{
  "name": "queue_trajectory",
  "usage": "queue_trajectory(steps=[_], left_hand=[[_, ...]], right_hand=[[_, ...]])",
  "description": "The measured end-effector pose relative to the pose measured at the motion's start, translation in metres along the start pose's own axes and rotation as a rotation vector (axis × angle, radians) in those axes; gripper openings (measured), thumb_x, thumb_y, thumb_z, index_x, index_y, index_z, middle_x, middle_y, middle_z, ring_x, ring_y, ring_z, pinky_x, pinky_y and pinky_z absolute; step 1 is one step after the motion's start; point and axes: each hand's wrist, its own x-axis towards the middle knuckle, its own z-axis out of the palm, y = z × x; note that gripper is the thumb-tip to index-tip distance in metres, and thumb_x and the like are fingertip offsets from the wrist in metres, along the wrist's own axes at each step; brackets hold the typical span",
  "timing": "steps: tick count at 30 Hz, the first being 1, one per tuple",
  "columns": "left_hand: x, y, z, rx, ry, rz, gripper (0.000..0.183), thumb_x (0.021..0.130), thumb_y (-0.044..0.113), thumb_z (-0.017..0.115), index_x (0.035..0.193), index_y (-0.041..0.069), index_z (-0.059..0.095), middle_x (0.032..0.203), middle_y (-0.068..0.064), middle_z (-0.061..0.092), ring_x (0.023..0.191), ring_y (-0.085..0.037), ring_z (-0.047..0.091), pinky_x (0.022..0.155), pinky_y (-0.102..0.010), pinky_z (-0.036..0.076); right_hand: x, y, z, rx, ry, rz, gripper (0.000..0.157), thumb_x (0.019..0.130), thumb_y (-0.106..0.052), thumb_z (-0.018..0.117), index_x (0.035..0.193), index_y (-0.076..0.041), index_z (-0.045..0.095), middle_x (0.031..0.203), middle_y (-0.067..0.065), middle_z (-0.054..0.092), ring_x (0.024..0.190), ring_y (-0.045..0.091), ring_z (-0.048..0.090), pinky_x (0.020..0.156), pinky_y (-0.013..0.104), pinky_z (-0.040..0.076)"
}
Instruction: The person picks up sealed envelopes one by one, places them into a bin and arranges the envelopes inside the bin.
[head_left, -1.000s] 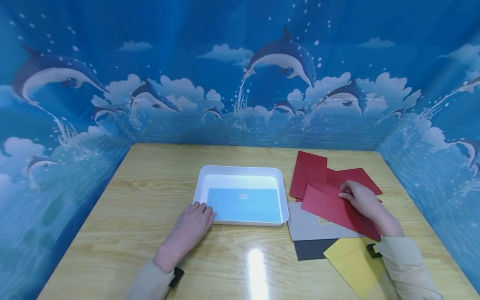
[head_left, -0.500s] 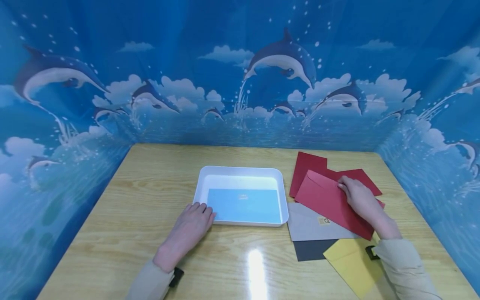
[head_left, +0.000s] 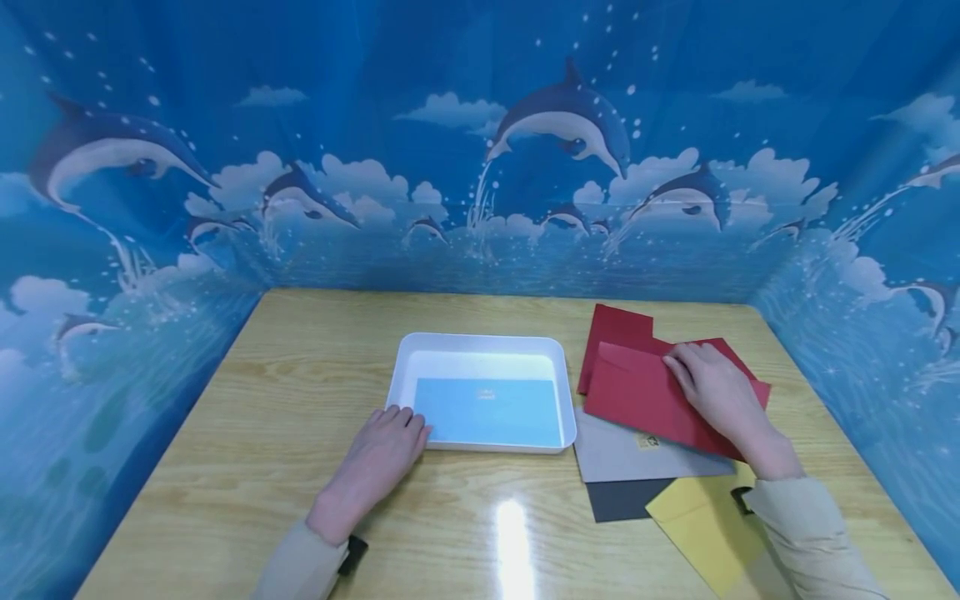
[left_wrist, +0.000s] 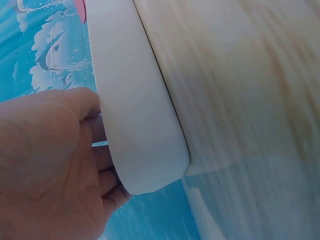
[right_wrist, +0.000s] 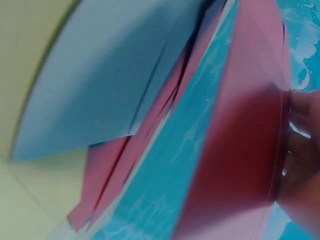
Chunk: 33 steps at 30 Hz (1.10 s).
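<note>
1. Red envelope (head_left: 645, 398) is the one your right hand (head_left: 716, 392) has: fingers lie over its top edge, and the right wrist view shows it lifted clear of the pile, so it seems pinched from below, though the thumb is hidden.
2. It hangs over the other envelopes at the right of the table (head_left: 300, 375), just beside the tray (head_left: 480, 340).
3. Your left hand (head_left: 378, 454) rests flat at the tray's near left corner, fingers relaxed against the rim, likely steadying it; the left wrist view shows them touching the white wall, not curled round it.
4. One blue envelope (head_left: 487, 410) already lies flat in the tray.
5. Below the red one sit two more red envelopes (head_left: 615, 329), a grey one (head_left: 622, 454), a dark one (head_left: 622, 500) and a yellow one (head_left: 705, 525), all overlapping.
6. Nothing stands between the lifted envelope and the tray except the tray's right wall.
</note>
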Motion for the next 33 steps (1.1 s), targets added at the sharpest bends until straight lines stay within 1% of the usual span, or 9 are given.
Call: queue_trajectory(steps=[6,12,19,24,30,33], left_hand=[[0.000,0.000,0.001,-0.009,-0.003,-0.007,0.024,0.102,0.019,0.061,0.080,0.009,0.058,0.073,-0.002,0.048,0.069,-0.020,0.041,0.064,-0.032,0.038],[0.000,0.000,0.000,-0.036,-0.013,-0.024,0.026,0.102,0.019,0.061,0.078,0.010,0.056,0.072,-0.002,0.046,0.069,-0.020,0.041,0.065,-0.033,0.039],[0.001,0.000,-0.002,-0.045,-0.043,-0.040,0.025,0.103,0.020,0.059,0.081,0.009,0.057,0.073,-0.002,0.047,0.070,-0.020,0.041,0.066,-0.034,0.040],[0.001,0.000,-0.002,-0.041,-0.045,-0.037,0.025,0.103,0.020,0.059,0.081,0.009,0.058,0.073,-0.002,0.047,0.070,-0.020,0.041,0.066,-0.034,0.039],[0.001,-0.001,-0.001,-0.038,-0.042,-0.036,0.025,0.102,0.020,0.060,0.081,0.010,0.058,0.073,-0.002,0.048,0.070,-0.020,0.042,0.066,-0.034,0.039],[0.000,-0.001,-0.001,-0.040,-0.038,-0.034,0.025,0.102,0.020,0.060,0.080,0.010,0.057,0.073,-0.002,0.048,0.070,-0.020,0.042,0.066,-0.034,0.040]], right_hand=[[0.005,-0.006,-0.004,-0.019,0.044,-0.029,0.020,0.088,-0.011,0.078,0.103,-0.003,0.067,0.093,0.016,0.068,0.086,0.034,0.062,0.078,0.055,0.052],[0.010,-0.012,-0.008,-0.025,0.091,-0.090,0.015,0.089,-0.009,0.076,0.101,-0.004,0.067,0.089,0.014,0.069,0.079,0.031,0.062,0.072,0.051,0.052],[0.020,-0.023,-0.016,-0.029,0.135,-0.147,0.014,0.089,-0.008,0.075,0.099,-0.004,0.066,0.087,0.012,0.068,0.076,0.029,0.058,0.069,0.048,0.050],[0.027,-0.032,-0.022,-0.031,0.140,-0.129,0.017,0.088,-0.008,0.077,0.099,-0.004,0.065,0.086,0.012,0.067,0.075,0.027,0.056,0.067,0.046,0.049],[0.035,-0.044,-0.024,-0.050,0.163,-0.111,0.017,0.089,-0.011,0.078,0.099,-0.003,0.066,0.086,0.014,0.067,0.077,0.030,0.059,0.070,0.046,0.052],[0.038,-0.051,-0.023,-0.046,0.157,-0.088,0.018,0.089,-0.013,0.077,0.100,-0.003,0.067,0.087,0.015,0.068,0.077,0.030,0.059,0.071,0.047,0.051]])
